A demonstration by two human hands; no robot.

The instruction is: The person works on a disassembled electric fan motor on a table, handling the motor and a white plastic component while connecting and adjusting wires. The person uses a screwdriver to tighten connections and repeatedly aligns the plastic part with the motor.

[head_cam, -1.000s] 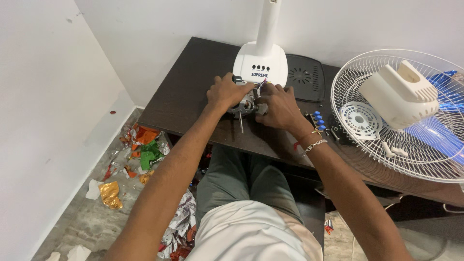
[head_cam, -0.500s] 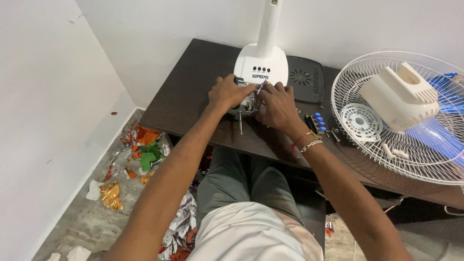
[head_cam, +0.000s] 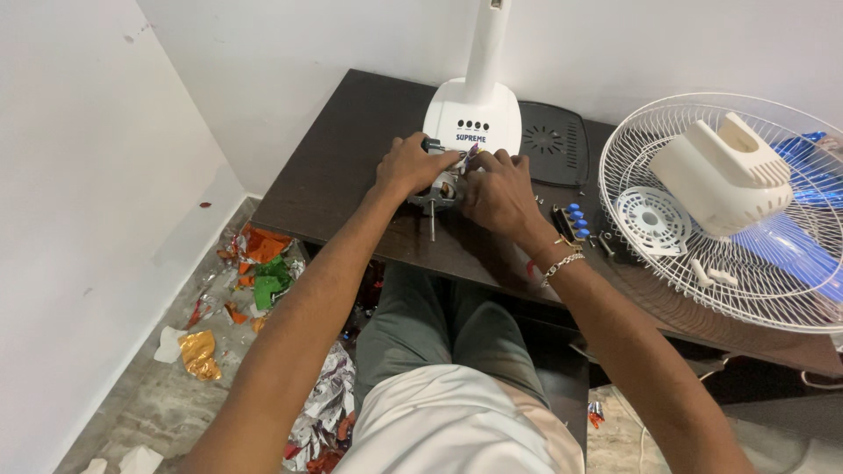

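left hand [head_cam: 411, 165]: fingers clenching the fan motor [head_cam: 436, 190] from the left
right hand [head_cam: 497, 193]: fingers gripping the same motor from the right, pinching something small and purple; can't tell what
motor: sitting on the dark table [head_cam: 351, 149], touching the white fan base [head_cam: 472, 123], shaft pointing at the person
progress: looking mid-teardown. Wire guard [head_cam: 729, 211], white motor cover [head_cam: 724, 175], blue blade all lying off to the right; motor out of its housing
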